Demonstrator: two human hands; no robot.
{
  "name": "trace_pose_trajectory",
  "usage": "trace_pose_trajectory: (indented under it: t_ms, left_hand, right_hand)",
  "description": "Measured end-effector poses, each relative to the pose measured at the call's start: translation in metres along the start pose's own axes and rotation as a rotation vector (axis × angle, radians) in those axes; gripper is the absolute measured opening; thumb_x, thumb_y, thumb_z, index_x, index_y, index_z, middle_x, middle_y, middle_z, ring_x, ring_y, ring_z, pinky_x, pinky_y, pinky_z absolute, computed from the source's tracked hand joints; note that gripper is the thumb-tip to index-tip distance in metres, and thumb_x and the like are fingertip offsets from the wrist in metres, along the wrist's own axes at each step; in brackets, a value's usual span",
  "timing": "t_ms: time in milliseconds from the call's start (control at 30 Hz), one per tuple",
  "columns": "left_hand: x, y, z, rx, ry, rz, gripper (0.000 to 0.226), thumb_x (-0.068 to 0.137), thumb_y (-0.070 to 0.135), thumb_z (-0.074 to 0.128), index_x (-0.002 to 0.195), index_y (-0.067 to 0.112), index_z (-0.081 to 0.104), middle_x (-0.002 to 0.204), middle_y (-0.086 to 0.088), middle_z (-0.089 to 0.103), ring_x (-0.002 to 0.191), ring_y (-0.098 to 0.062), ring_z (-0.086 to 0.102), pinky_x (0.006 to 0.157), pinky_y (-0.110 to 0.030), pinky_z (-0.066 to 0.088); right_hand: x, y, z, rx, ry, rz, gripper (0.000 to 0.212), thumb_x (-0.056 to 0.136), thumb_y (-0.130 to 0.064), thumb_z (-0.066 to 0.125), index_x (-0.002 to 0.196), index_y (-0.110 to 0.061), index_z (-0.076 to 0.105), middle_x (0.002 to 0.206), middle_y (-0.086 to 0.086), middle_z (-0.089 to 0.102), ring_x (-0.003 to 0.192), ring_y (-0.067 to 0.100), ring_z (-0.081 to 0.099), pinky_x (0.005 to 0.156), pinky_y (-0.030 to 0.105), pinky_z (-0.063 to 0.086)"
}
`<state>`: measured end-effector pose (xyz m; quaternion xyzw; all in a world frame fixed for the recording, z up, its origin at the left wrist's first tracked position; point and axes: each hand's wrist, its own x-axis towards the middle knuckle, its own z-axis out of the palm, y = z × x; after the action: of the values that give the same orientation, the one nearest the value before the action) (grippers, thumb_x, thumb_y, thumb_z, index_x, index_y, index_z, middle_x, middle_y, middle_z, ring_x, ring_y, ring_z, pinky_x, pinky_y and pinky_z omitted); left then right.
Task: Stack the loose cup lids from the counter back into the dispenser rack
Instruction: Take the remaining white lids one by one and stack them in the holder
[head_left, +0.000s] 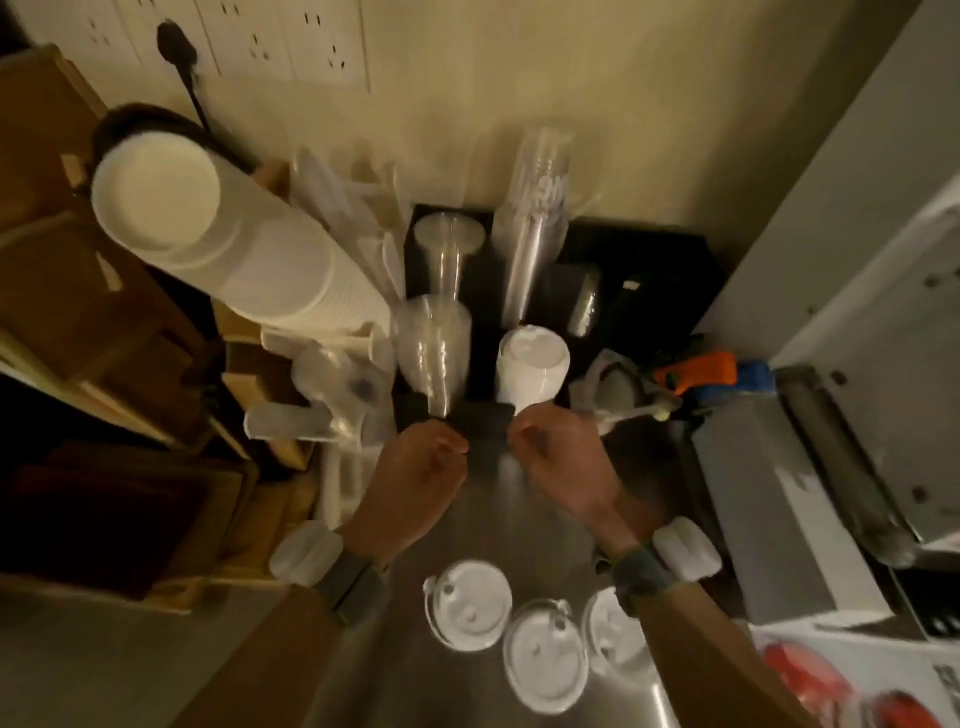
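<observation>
Steel counter holds three loose lids behind both curled hands.

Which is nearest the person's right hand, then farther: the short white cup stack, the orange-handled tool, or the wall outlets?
From the right hand:
1. Short white cup stack, just beyond the fingers.
2. Orange-handled tool, off to the right.
3. Wall outlets, far back on the left.

Both hands curled at rack; three lids loose, blurry.
</observation>
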<state>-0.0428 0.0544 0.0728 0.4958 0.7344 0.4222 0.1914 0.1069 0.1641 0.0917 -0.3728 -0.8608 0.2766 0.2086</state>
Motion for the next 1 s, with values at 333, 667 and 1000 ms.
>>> trace_pose_trajectory:
  t_ms: [333,667,1000]
  left_hand:
    - [-0.096,-0.067,0.049,0.079,-0.23,-0.352,0.023,0.079,0.007,0.071,0.098,-0.003,0.063,0.101,-0.022,0.067,0.099,-0.032,0.062,0.089,-0.035,0.047]
    - [-0.105,-0.06,0.065,0.005,-0.24,-0.52,0.025,0.077,0.016,0.066,0.094,0.009,0.049,0.094,-0.015,0.066,0.082,-0.035,0.066,0.077,-0.048,0.056]
    - [-0.021,-0.005,0.031,-0.063,-0.123,-0.341,0.043,0.075,0.006,0.068,0.115,0.009,0.052,0.106,-0.009,0.061,0.097,-0.025,0.062,0.076,-0.027,0.05]
  right_hand:
    - [-0.108,0.044,0.095,-0.017,-0.176,0.341,0.012,0.083,-0.013,0.054,0.086,-0.013,0.065,0.085,0.007,0.067,0.082,0.028,0.063,0.063,0.02,0.042]
    - [-0.111,0.052,0.109,-0.036,-0.146,0.357,0.011,0.078,-0.014,0.063,0.089,-0.014,0.064,0.085,0.006,0.063,0.083,0.029,0.062,0.07,0.025,0.042]
    - [-0.033,0.017,0.022,0.041,0.062,0.213,0.025,0.086,-0.015,0.061,0.11,-0.017,0.066,0.108,0.007,0.063,0.093,0.022,0.061,0.076,0.026,0.052]
